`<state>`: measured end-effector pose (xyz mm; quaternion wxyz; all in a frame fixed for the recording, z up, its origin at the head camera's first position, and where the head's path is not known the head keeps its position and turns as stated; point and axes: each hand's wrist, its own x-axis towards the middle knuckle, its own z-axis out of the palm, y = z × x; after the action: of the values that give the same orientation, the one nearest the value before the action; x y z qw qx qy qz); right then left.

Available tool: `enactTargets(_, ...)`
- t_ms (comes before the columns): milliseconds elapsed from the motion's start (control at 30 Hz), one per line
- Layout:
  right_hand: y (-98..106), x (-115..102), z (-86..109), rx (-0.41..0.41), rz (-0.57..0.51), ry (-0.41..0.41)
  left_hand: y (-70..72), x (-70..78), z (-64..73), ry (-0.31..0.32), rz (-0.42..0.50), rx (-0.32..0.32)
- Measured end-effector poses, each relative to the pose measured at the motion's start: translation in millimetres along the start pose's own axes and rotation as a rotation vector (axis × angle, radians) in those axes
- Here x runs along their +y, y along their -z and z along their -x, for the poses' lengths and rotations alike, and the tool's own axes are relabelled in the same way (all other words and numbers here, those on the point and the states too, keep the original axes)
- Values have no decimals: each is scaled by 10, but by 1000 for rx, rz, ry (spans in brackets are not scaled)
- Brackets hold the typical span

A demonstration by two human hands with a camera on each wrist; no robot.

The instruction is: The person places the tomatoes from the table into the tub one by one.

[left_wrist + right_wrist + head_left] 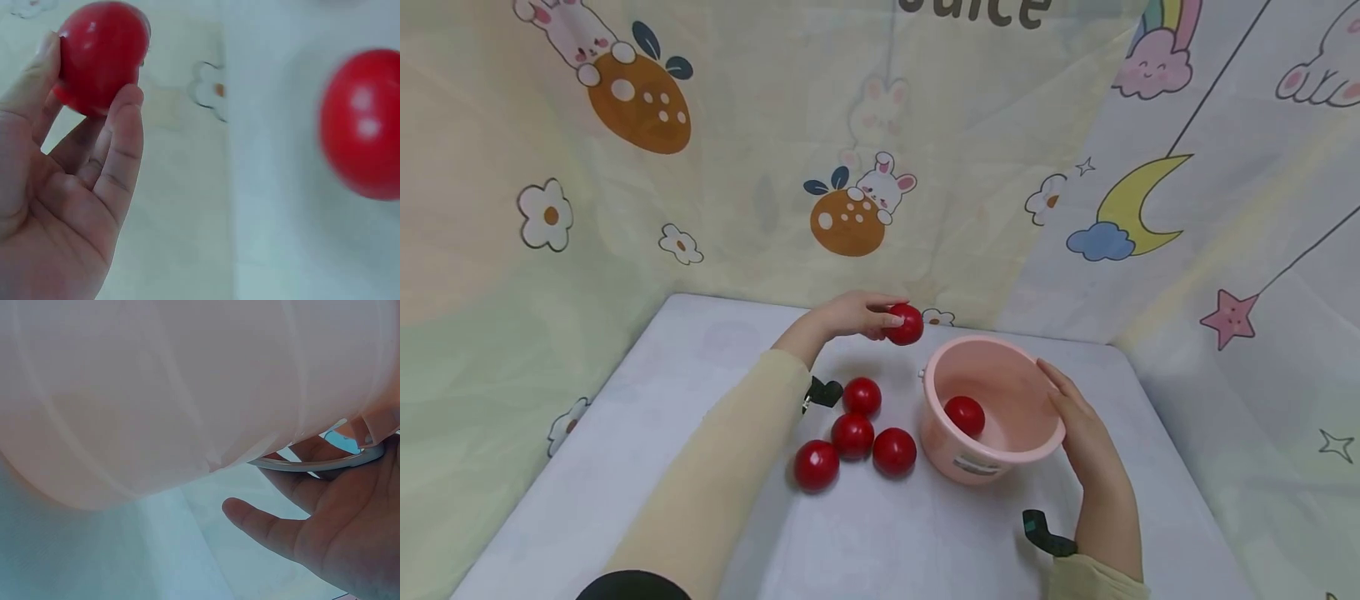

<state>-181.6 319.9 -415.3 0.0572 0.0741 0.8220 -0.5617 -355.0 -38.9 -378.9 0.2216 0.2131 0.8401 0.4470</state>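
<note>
My left hand [857, 317] holds a glossy red ball [906, 324] above the far part of the table, thumb on one side and fingers on the other. The left wrist view shows this ball [103, 53] at the fingertips, the palm bare. My right hand [1078, 425] grips the right side of the rim of a pink bucket [940, 446]. In the right wrist view, some fingers pass behind the bucket's grey handle [312, 465], while one finger [262, 525] sticks out below it. One red ball [964, 416] lies inside the bucket.
Several more red balls [852, 436] sit grouped on the white table [647, 417], left of the bucket and beside the left forearm. A printed cloth [760, 233] hangs behind and along both sides of the table. Dark wrist straps [1048, 537] show at both wrists.
</note>
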Motion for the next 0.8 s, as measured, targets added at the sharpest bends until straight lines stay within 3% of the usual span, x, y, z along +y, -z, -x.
enactTargets(133,6,4,-2,3,2,-8,84,325,-9,-33,-42,-19)
enactTargets(300,-1,-5,-2,11,8,-19,62,742,-45,-100,-116,-113)
enactTargets(533,6,-13,1,40,24,-73,-226,1183,-198,-149,-205,-231)
enactTargets(800,-15,-33,-20,46,8,-84,-542,1448,-312,-152,-311,-373)
